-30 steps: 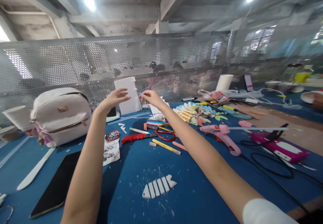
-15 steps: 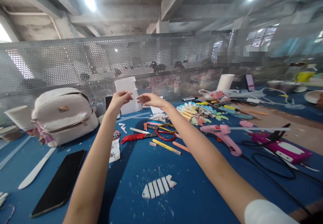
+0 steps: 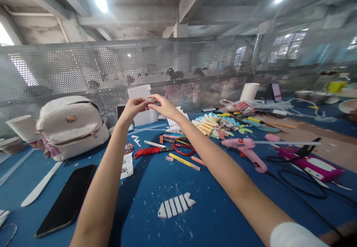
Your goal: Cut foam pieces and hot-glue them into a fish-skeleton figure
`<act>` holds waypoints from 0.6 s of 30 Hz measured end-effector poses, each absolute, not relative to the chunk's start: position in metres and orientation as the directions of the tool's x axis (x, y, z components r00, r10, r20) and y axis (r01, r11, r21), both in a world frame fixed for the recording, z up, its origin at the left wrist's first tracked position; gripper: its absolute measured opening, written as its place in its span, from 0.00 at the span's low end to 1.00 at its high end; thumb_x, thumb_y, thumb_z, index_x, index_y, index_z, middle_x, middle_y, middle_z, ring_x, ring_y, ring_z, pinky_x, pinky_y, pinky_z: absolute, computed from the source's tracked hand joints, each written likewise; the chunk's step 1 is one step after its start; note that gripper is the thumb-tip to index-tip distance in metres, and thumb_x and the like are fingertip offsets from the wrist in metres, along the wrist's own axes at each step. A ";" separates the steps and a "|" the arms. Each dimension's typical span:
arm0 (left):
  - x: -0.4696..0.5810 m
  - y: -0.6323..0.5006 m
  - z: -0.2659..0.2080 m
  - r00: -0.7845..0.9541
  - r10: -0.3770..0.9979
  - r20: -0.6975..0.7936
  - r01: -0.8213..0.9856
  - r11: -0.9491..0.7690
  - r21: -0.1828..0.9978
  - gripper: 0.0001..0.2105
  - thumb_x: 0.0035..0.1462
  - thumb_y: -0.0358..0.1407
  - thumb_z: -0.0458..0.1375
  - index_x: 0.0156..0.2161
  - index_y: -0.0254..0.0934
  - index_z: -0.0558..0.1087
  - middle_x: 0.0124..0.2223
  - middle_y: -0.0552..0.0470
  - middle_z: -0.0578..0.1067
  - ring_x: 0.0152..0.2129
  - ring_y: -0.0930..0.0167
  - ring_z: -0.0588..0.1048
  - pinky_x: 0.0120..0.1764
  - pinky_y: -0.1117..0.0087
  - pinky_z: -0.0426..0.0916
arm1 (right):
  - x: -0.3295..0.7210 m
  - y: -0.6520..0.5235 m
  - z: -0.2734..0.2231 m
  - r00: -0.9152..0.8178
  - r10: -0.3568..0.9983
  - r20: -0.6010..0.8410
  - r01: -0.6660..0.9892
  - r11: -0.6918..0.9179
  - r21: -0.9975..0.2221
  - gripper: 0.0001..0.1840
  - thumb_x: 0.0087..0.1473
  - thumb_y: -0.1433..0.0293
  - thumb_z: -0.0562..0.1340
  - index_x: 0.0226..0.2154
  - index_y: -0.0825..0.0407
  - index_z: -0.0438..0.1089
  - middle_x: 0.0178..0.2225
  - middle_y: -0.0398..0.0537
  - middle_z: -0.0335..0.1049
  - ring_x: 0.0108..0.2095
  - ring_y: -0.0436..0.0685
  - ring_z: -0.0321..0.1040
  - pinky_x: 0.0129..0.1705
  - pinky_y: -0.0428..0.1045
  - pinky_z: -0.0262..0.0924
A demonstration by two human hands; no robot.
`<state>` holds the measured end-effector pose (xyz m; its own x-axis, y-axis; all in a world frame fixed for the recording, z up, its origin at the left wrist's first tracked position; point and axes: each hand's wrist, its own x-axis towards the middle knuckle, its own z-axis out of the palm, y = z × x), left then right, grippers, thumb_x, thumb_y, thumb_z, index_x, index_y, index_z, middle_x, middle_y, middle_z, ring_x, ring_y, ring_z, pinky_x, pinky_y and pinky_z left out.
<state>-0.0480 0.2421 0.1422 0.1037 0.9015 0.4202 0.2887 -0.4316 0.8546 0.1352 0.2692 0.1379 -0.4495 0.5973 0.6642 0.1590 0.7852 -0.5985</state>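
Note:
My left hand point(image 3: 137, 106) is raised over the far side of the table, its fingers curled together. Whatever they may hold is too small or hidden to make out. Beside it my right hand point(image 3: 164, 106) reaches in, thumb and fingers somewhat apart, its tips meeting the left fingertips. Behind both hands stands a white card point(image 3: 139, 91). Well below them, a white fish-shaped piece point(image 3: 176, 206) made of separate strips lies flat on the blue table point(image 3: 150, 180) among small crumbs. Between my forearms are red-handled scissors point(image 3: 150, 152) and a yellow stick point(image 3: 184, 161).
At left sit a white backpack point(image 3: 71, 126), stacked paper cups point(image 3: 22, 128), a white plastic knife point(image 3: 41, 184) and a black phone point(image 3: 67, 198). To the right lie a pink glue gun point(image 3: 247, 150) with cable, a magenta device point(image 3: 312, 163) and colourful cut pieces point(image 3: 213, 124). A perforated metal screen point(image 3: 111, 65) rises behind.
My hands have come together: the right hand moved left and slightly up until its fingertips met the left ones. The things on the table stay put.

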 end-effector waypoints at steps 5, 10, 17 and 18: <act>-0.047 0.240 0.144 0.136 0.897 0.421 0.323 -0.442 0.837 0.14 0.66 0.40 0.60 0.52 0.34 0.72 0.51 0.46 0.75 0.43 0.65 0.77 0.45 0.58 0.76 | 0.144 0.271 0.139 -0.410 0.676 0.612 0.130 0.708 -0.695 0.17 0.65 0.63 0.63 0.53 0.54 0.69 0.52 0.52 0.71 0.47 0.60 0.72 0.48 0.59 0.71; -0.052 0.239 0.143 0.116 0.899 0.422 0.352 -0.435 0.829 0.13 0.66 0.40 0.60 0.51 0.34 0.73 0.50 0.47 0.75 0.43 0.65 0.77 0.45 0.59 0.76 | 0.153 0.274 0.142 -0.344 0.761 0.550 -0.011 0.583 -0.813 0.18 0.65 0.62 0.63 0.53 0.53 0.69 0.53 0.53 0.70 0.48 0.60 0.72 0.48 0.60 0.70; -0.054 0.237 0.140 0.077 0.897 0.436 0.238 -0.441 0.865 0.14 0.66 0.40 0.60 0.52 0.34 0.72 0.53 0.45 0.75 0.46 0.63 0.76 0.48 0.56 0.74 | 0.158 0.278 0.142 -0.347 0.857 0.380 -0.189 0.332 -0.924 0.19 0.65 0.62 0.63 0.54 0.53 0.68 0.53 0.53 0.70 0.48 0.60 0.72 0.48 0.60 0.71; -0.054 0.236 0.140 0.080 0.897 0.436 0.205 -0.443 0.873 0.14 0.66 0.41 0.60 0.52 0.34 0.72 0.53 0.45 0.75 0.47 0.63 0.76 0.48 0.55 0.74 | 0.159 0.279 0.142 -0.346 0.865 0.364 -0.203 0.309 -0.929 0.19 0.65 0.62 0.63 0.54 0.53 0.68 0.53 0.53 0.70 0.48 0.60 0.72 0.48 0.60 0.71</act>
<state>-0.0538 0.2364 0.1403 0.0796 0.8965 0.4357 0.2055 -0.4425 0.8729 0.1587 0.2793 0.1417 -0.3459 0.8650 0.3636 -0.2029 0.3094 -0.9290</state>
